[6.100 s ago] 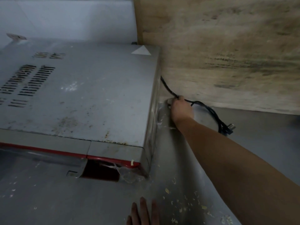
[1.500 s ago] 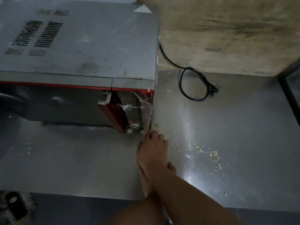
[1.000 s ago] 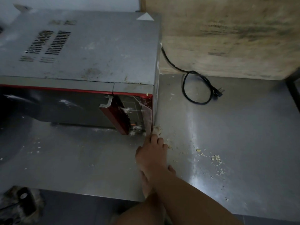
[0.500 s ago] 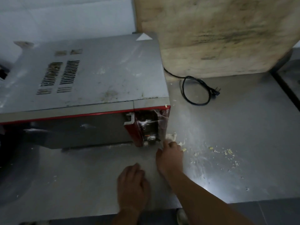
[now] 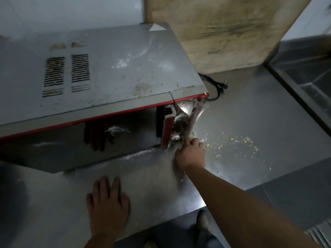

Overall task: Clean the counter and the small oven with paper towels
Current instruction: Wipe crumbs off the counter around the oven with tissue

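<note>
The small grey oven (image 5: 111, 65) with red trim stands on the steel counter (image 5: 250, 108), its top stained and dusty. My right hand (image 5: 191, 154) reaches to the oven's lower front right corner, fingers curled on a pale wad of paper towel (image 5: 194, 135) that mostly hides under them. Torn clear film hangs at that corner. My left hand (image 5: 107, 206) lies flat on the counter in front of the oven door, fingers apart, holding nothing. Yellowish crumbs (image 5: 245, 140) are scattered to the right of my right hand.
A black power cord (image 5: 217, 88) with its plug lies behind the oven's right side. A large stained wooden board (image 5: 223, 33) leans against the wall. A steel sink basin (image 5: 308, 74) borders the counter at right. The counter's front edge runs just below my left hand.
My right hand stays at the oven's front right corner with the towel. My left hand has slid out flat onto the counter. The view has shifted right and lower.
</note>
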Demonstrator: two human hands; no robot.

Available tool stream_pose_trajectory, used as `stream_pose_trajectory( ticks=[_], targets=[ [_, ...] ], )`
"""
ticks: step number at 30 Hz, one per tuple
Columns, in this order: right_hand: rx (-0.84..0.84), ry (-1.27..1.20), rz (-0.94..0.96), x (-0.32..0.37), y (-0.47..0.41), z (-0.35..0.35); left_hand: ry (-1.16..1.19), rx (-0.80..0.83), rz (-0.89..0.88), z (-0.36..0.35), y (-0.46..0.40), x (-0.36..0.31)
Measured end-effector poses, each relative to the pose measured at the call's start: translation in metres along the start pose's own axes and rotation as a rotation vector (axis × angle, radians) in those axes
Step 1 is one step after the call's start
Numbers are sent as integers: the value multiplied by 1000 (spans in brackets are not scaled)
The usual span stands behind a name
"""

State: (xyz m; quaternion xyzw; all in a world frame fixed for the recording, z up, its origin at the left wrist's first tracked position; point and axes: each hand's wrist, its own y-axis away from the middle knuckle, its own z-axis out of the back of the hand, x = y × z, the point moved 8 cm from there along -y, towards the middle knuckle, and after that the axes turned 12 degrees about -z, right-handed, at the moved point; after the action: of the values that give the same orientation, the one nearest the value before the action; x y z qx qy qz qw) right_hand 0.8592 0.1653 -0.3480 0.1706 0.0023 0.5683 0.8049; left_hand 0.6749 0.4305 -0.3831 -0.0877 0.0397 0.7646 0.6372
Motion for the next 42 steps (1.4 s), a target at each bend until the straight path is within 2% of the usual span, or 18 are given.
stream_pose_trajectory(
  ticks=[4, 9, 16, 22, 26, 30, 34, 38, 42],
  targets=[
    [12, 2, 38, 17, 11, -10, -13, 106, 12, -15, -2, 8],
    [32, -56, 85, 44, 32, -30, -14, 129, 6, -20, -5, 11],
    [28, -10, 179, 34, 33, -31, -23, 166, 31, -19, -4, 11],
    [-86, 13, 296, 29, 56, -37, -35, 170, 34, -16, -3, 9],
    [-83, 44, 388, 20, 59, -36, -44, 171, 62, -14, -1, 6],
    [32, 87, 448, 7, 72, -37, -26, 176, 75, -13, 0, 5],
    [159, -55, 510, -2, 83, -30, -40, 157, 62, -14, -1, 3],
    [47, -383, 330, -35, 50, 5, -67, 112, 50, -12, -5, 4],
    [-149, -434, 139, -81, -20, 51, -89, 92, 54, -11, -7, 4]
  ],
)
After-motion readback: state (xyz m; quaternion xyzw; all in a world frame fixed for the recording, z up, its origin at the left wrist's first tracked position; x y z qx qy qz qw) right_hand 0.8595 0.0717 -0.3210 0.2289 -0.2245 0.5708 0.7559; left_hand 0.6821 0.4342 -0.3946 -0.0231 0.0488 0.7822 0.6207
